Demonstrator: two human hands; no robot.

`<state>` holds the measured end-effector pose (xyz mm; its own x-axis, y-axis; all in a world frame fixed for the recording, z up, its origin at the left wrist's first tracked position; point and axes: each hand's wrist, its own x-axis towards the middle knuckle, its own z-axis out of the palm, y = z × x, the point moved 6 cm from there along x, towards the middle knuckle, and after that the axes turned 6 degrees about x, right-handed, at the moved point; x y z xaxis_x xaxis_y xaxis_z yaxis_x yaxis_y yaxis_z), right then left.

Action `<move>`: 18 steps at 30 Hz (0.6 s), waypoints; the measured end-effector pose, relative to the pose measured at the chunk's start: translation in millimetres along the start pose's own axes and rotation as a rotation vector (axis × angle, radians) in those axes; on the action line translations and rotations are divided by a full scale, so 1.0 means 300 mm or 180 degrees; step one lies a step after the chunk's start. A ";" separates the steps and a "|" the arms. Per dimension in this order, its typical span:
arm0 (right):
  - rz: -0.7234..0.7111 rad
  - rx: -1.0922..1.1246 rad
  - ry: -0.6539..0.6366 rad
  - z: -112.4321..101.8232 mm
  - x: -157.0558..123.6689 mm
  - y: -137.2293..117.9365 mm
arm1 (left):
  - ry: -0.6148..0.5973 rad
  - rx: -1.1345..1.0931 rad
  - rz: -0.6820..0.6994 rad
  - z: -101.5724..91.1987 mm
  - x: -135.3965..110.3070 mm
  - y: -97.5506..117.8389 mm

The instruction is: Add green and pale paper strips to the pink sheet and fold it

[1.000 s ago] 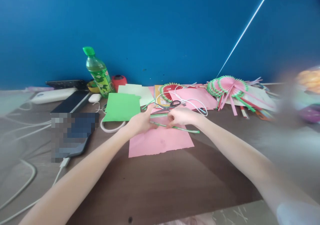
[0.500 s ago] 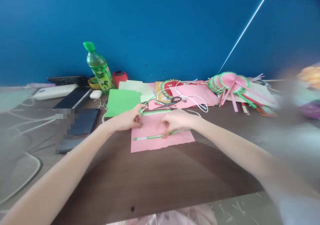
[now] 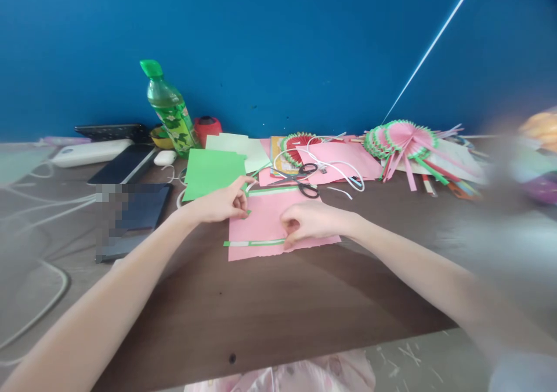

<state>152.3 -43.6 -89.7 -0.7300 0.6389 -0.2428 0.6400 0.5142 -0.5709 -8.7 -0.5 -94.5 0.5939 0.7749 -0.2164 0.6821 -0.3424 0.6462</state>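
Observation:
A pink paper sheet (image 3: 265,218) lies on the brown table under both hands. My right hand (image 3: 313,220) is closed, its thumb and fingers pinching a narrow green paper strip (image 3: 256,243) with white along its middle. That strip runs across the sheet near its front edge, and its left end sticks out past the side. My left hand (image 3: 224,200) is closed at the sheet's left side, fingertips on a small green paper scrap (image 3: 246,214). Another green-and-white strip (image 3: 274,191) lies along the far edge, beside black-handled scissors (image 3: 308,190).
Green paper (image 3: 213,174) and a white cable (image 3: 343,171) lie behind the sheet. A tilted green bottle (image 3: 169,111) and a red object (image 3: 208,130) stand by the blue wall. Pleated paper rosettes (image 3: 402,140) are on the right; dark devices (image 3: 143,209) and cables on the left.
The strip in my right hand has shifted left and closer to the sheet's front edge, with its left end now past the side. More of the scissors shows. My left hand has barely moved.

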 end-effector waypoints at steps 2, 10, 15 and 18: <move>-0.0060 0.0217 -0.0025 -0.008 -0.010 -0.001 | -0.0025 -0.0006 0.0000 0.000 -0.001 0.002; -0.0273 0.0398 -0.0241 -0.009 -0.025 0.006 | 0.0005 0.0014 -0.0037 -0.001 -0.004 0.007; -0.0453 0.0431 -0.0344 -0.011 -0.033 0.000 | -0.0028 -0.0012 -0.0051 -0.001 0.000 0.006; -0.0573 0.0480 -0.0327 -0.010 -0.033 -0.001 | -0.0020 0.0010 -0.0093 -0.001 0.001 0.007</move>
<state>160.1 -48.3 -84.7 -0.8544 0.4793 -0.2008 0.4602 0.5184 -0.7207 -7.3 -0.7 -92.9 0.5763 0.7813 -0.2396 0.7006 -0.3214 0.6371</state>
